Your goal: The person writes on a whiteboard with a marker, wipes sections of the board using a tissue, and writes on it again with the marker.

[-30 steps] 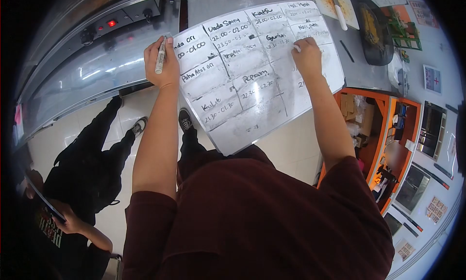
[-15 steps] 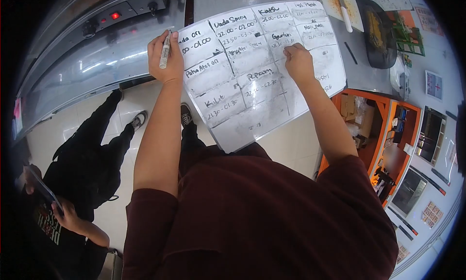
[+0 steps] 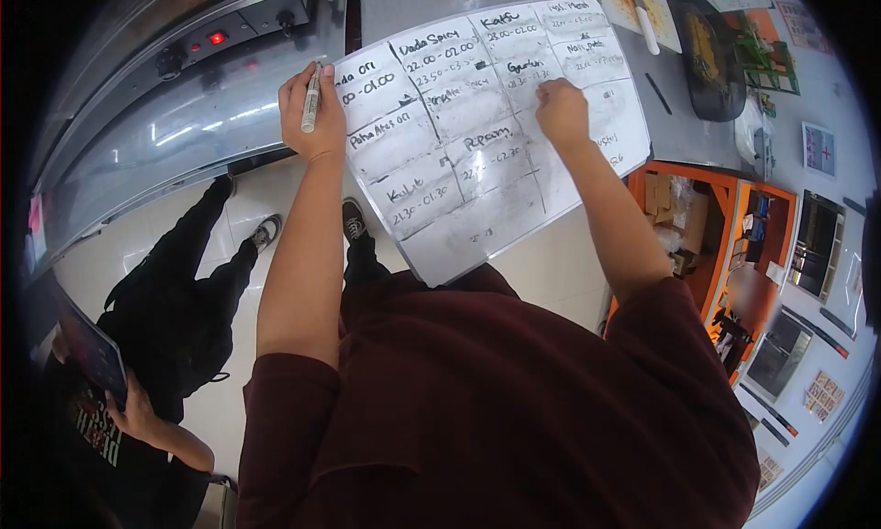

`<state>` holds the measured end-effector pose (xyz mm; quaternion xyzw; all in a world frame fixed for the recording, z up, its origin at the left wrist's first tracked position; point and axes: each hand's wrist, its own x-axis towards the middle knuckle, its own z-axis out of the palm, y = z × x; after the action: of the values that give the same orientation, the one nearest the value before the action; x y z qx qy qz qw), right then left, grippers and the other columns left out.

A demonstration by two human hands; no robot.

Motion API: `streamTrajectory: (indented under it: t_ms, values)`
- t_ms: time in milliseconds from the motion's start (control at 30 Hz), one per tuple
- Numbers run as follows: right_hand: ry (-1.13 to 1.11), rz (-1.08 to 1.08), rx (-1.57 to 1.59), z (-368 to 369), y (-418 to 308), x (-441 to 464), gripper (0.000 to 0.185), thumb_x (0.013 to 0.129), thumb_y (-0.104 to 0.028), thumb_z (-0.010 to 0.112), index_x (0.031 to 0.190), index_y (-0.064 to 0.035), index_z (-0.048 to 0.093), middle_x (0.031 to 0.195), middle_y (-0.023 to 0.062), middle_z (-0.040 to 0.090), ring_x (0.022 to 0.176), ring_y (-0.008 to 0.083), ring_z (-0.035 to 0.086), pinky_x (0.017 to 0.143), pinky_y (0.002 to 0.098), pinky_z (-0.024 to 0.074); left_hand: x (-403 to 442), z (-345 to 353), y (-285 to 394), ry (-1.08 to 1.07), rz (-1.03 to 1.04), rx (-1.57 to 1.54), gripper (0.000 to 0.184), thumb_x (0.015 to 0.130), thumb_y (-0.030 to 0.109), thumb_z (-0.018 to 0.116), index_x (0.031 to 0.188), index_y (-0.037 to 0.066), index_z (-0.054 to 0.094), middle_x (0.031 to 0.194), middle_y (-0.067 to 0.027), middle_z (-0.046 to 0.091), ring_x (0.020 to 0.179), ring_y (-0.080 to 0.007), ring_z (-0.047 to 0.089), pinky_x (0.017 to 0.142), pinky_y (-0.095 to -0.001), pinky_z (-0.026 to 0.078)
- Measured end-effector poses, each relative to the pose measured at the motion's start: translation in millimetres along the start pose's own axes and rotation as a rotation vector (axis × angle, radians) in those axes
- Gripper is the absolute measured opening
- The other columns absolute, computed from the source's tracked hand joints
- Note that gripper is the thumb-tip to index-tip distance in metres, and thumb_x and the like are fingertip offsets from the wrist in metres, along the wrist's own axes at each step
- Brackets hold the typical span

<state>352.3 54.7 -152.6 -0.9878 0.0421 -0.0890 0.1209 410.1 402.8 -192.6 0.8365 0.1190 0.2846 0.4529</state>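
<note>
A whiteboard (image 3: 440, 254) with a hand-drawn grid of names and times lies tilted before me, its upper part over the metal counter. My left hand (image 3: 312, 111) grips its left edge and also holds a marker (image 3: 311, 104) that points down. My right hand (image 3: 562, 111) rests on the board beside the "21.30-11.30"-like line, its fingers curled together. Whether something small is pinched in those fingers is hidden. Dark smudges cover much of the board.
A steel appliance with a red light (image 3: 217, 39) stands at the upper left. A knife (image 3: 648, 32) on a cutting board, a black tray (image 3: 702, 61) and a black pen (image 3: 658, 93) are at the upper right. Orange shelves (image 3: 720, 203) stand right; another person (image 3: 165, 318) holds a tablet (image 3: 92, 345) at left.
My right hand has moved left and slightly down across the board, uncovering writing in the right column. My left hand keeps the marker and the board's edge. The other person's tablet has shifted.
</note>
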Motion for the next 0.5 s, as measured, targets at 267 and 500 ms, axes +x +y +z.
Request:
streamTrajectory:
  t_ms: [267, 500]
  values:
    - [-0.034, -0.055, 0.021, 2, -2, 2, 0.01, 0.077, -0.008, 0.062, 0.083, -0.0029, 0.07, 0.088, 0.0187, 0.066, 0.081, 0.0391, 0.064, 0.074, 0.0459, 0.0517, 5, 1, 1, 0.016, -0.013, -0.029, 0.028, 0.085, 0.035, 0.075, 0.101, 0.013, 0.075, 0.1, -0.0026, 0.066, 0.081, -0.0182, 0.067, 0.073, -0.0301, 0.053]
    - [0.177, 0.075, 0.274, -31, 15, 1, 0.022, 0.084, -0.019, 0.068, 0.093, 0.0007, 0.064, 0.088, 0.0194, 0.069, 0.075, 0.0335, 0.067, 0.071, 0.0393, 0.0529, 11, -10, -7, 0.021, -0.174, -0.343, 0.034, 0.091, 0.032, 0.069, 0.104, 0.0, 0.072, 0.095, -0.0063, 0.066, 0.089, -0.0167, 0.064, 0.081, -0.0281, 0.05]
